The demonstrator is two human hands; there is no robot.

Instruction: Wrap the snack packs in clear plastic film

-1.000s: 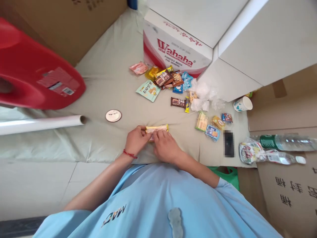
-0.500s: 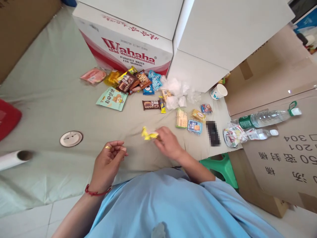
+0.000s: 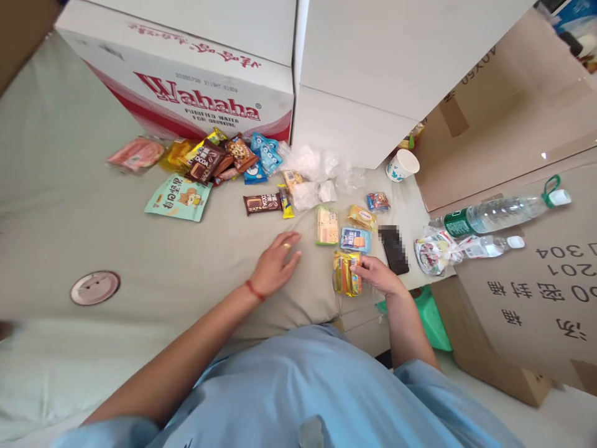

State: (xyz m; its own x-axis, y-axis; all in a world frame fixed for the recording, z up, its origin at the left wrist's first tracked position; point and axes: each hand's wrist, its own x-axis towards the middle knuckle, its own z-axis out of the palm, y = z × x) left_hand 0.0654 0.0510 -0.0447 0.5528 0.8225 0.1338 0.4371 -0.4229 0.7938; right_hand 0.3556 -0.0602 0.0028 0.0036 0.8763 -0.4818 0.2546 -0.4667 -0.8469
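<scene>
At the table's front right, my right hand (image 3: 381, 275) is closed on the right edge of a shiny yellow snack packet (image 3: 344, 274). Just beyond the packet lie a blue-and-white snack packet (image 3: 355, 239), a yellow one (image 3: 361, 218) and a green-and-cream one (image 3: 327, 225). My left hand (image 3: 276, 264) hovers over the cloth with nothing in it, thumb and fingers apart. A brown cocoa biscuit packet (image 3: 262, 203) and a thin yellow stick packet (image 3: 286, 202) lie beyond it.
Mixed snack packets (image 3: 205, 160) are heaped against a Wahaba-style "Wahaha" carton (image 3: 186, 93). Crumpled clear wrappers (image 3: 310, 163), a paper cup (image 3: 402, 165), a pixelated black object (image 3: 394, 250) and a large water bottle (image 3: 504, 214) stand or lie rightward. A round button-like disc (image 3: 95, 287) lies left.
My right hand has moved right with the yellow packet, now beside the blue-and-white one. My left hand has moved right and its fingers have spread. The view has shifted.
</scene>
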